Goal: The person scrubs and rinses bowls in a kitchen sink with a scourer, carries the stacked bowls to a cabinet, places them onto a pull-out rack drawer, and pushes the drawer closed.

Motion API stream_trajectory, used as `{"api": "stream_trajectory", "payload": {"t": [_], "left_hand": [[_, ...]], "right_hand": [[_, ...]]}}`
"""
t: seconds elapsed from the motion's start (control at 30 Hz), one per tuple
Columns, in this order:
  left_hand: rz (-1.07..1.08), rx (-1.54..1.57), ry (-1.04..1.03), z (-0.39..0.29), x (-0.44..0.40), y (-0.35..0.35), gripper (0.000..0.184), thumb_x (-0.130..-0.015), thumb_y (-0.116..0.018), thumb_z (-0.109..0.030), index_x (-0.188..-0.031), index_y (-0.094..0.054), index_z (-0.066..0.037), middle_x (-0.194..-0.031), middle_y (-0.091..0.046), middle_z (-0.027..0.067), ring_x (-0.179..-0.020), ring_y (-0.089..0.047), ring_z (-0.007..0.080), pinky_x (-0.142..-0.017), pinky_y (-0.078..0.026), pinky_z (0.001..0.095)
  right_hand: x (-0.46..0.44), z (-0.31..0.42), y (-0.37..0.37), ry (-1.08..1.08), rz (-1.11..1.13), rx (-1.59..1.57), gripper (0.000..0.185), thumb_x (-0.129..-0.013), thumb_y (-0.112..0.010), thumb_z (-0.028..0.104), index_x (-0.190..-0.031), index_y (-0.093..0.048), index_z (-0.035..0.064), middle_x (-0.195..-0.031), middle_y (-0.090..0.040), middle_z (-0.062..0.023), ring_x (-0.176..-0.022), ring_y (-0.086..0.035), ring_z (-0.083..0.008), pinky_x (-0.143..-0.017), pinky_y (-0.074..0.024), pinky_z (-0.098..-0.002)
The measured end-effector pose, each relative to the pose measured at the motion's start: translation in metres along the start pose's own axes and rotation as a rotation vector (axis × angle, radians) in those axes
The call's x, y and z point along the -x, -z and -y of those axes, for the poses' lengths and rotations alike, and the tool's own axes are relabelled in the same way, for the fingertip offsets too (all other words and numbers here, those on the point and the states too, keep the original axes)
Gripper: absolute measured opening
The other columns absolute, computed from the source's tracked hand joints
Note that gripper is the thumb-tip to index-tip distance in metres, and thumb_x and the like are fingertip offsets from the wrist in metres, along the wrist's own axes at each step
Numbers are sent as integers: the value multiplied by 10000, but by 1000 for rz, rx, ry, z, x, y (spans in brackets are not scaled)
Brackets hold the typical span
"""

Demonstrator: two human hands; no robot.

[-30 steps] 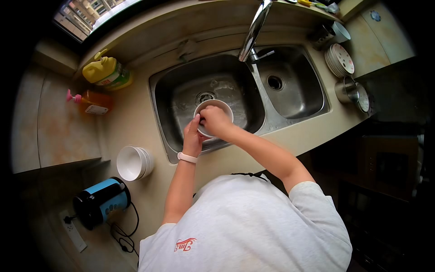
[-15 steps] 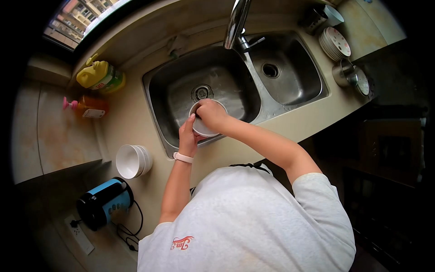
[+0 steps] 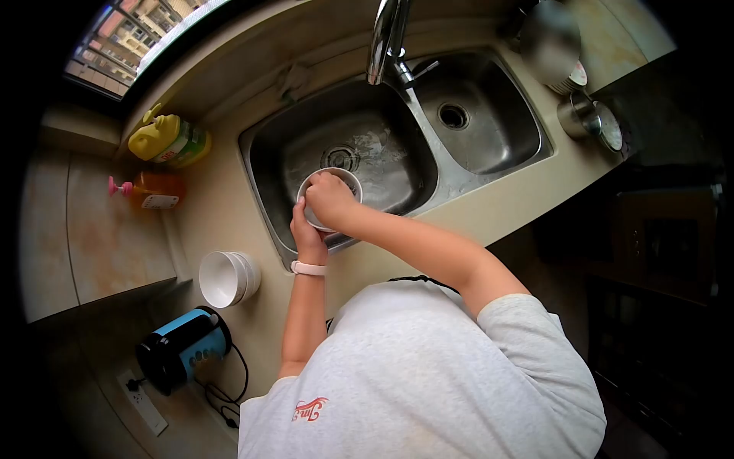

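Note:
A white bowl (image 3: 349, 177) is held over the large sink basin (image 3: 401, 164), near its front edge. My left hand (image 3: 308, 239), with a pale band on the wrist, grips the bowl's outside from the left, thumb up by the rim. My right hand (image 3: 332, 203) reaches into the bowl with its fingers curled closed. Whatever those fingers may hold is hidden; a little dark stuff shows beside them inside the bowl. Just beyond the bowl lies the round drain (image 3: 340, 157), with whitish wet patches to its right.
A chrome faucet (image 3: 388, 42) rises behind the small basin (image 3: 489, 115). Left stand a yellow bottle (image 3: 168, 141), an orange pump bottle (image 3: 158, 190), stacked white bowls (image 3: 228, 279) and a blue-black appliance (image 3: 183, 348). Right are a metal pot (image 3: 579, 115) and plates (image 3: 569, 80), partly behind a grey blur.
Both hands and the bowl have moved a little left. Whitish wet patches now show on the basin floor. A grey blur now covers part of the plates at the upper right.

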State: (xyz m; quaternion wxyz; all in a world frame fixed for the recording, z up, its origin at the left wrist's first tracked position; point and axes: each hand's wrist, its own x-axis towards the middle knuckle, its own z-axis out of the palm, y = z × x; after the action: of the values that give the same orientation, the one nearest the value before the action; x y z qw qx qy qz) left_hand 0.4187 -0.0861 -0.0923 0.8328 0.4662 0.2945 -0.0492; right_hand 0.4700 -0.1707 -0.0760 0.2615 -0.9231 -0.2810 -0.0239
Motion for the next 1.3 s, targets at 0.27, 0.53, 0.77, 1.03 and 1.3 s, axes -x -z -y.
{"api": "stream_trajectory", "payload": {"t": [0.27,0.53,0.77,1.03,1.3], "left_hand": [[92,61,-238,-18,-3,13,367,-882,-423,-322,-1026,-551,-9,-973,-582,71,-893,-555,159,-769,-428,275],[306,98,-315,-48,-5,-5,424,-918,-343,-327,-1089,-532,12,-1045,-582,97,-969,-550,173,-835,-426,299],[298,26,-355,-46,-1,-5,440,-914,-347,-346,-1110,-524,6,-1064,-575,95,-1001,-534,174,-864,-406,293],[284,-174,-517,-61,16,-13,460,-826,-550,-173,-1230,-440,17,-1067,-562,62,-944,-511,105,-826,-388,230],[295,-212,-411,-45,8,-14,407,-825,-580,-209,-1161,-517,13,-988,-575,22,-851,-506,78,-746,-404,200]], "right_hand": [[-5,2,46,146,462,-224,105,-654,-625,32,-745,-673,10,-777,-612,-165,-723,-603,-295,-655,-482,-361],[-3,-43,83,-290,-418,-950,225,-785,-608,40,-1005,-625,-3,-891,-597,-49,-787,-556,-103,-677,-457,-211],[24,-47,61,-614,-153,-1633,256,-855,-525,95,-1090,-551,-1,-899,-608,-44,-765,-566,-92,-658,-472,-231],[31,-39,60,-529,-599,-1061,267,-765,-630,68,-1024,-573,29,-893,-603,-46,-791,-560,-129,-653,-474,-265],[11,-15,46,184,-420,-54,121,-647,-621,35,-766,-630,13,-854,-600,-126,-833,-541,-291,-718,-472,-387]]}}
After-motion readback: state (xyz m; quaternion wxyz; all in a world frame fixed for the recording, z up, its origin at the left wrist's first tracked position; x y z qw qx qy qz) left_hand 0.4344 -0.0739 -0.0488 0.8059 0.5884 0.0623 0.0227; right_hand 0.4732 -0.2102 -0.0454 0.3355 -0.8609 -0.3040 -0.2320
